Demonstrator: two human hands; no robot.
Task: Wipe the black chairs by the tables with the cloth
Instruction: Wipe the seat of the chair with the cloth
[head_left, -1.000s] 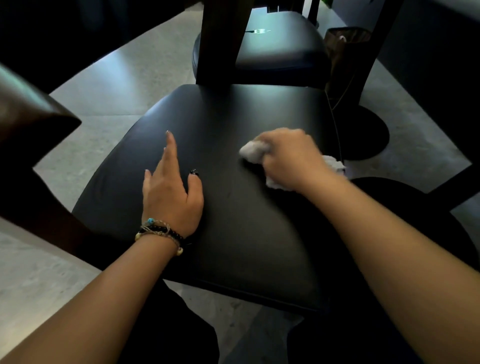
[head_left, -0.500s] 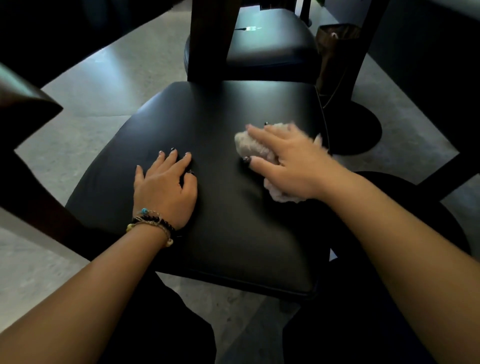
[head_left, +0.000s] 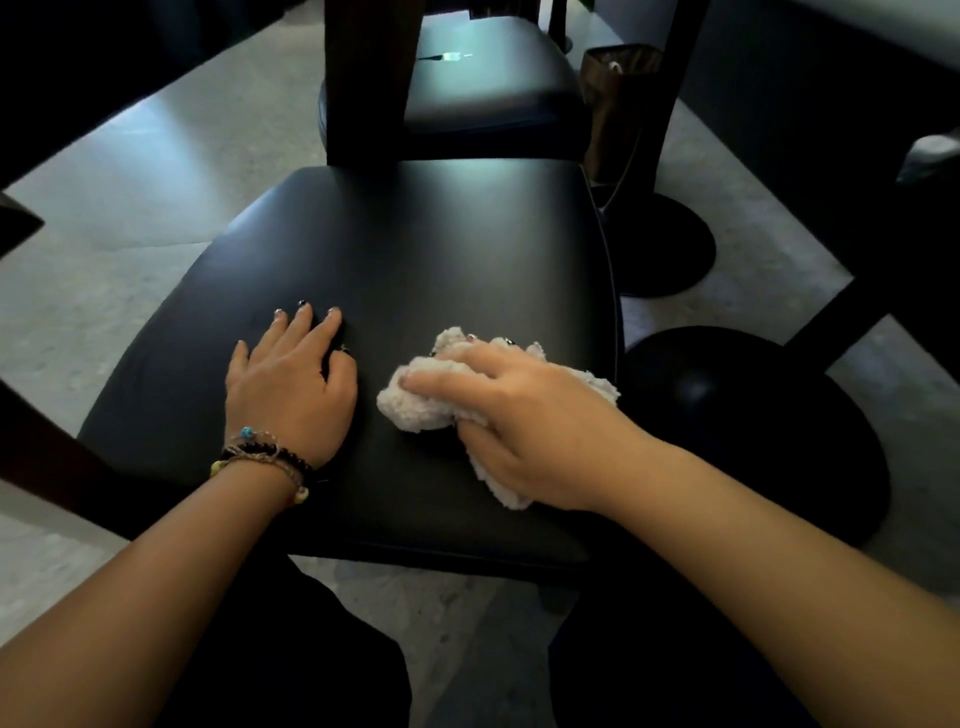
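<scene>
**A:** From the head camera, where is the cloth?

**B:** The white fluffy cloth (head_left: 415, 400) lies bunched on the near chair seat (head_left: 415, 249), toward four o'clock from the seat's middle. The right hand (head_left: 524, 415) lies on top of it, fingers (head_left: 441, 382) bent over the bunch and the thumb tucked in at its near edge, so the fingers are clamped on the cloth and press it to the seat. Cloth shows past the fingertips at twelve o'clock, at nine o'clock, and below the palm at six o'clock.

**A:** And the other hand?

**B:** The left hand (head_left: 291, 389) rests flat on the same seat, just beside the cloth at its nine o'clock, not touching it. Its fingers are straight and close together, holding nothing, the thumb out toward the cloth. A beaded bracelet (head_left: 265, 457) sits on that wrist.

**A:** What is around the chair?

**B:** At twelve o'clock stands a second black chair (head_left: 493, 98) with a glint of light on its seat. At one o'clock a brown paper bag (head_left: 613, 114) leans by a dark desk post with a round base (head_left: 670, 249). A second round base (head_left: 753, 426) sits at three o'clock. The floor (head_left: 156, 171) is pale grey.
</scene>
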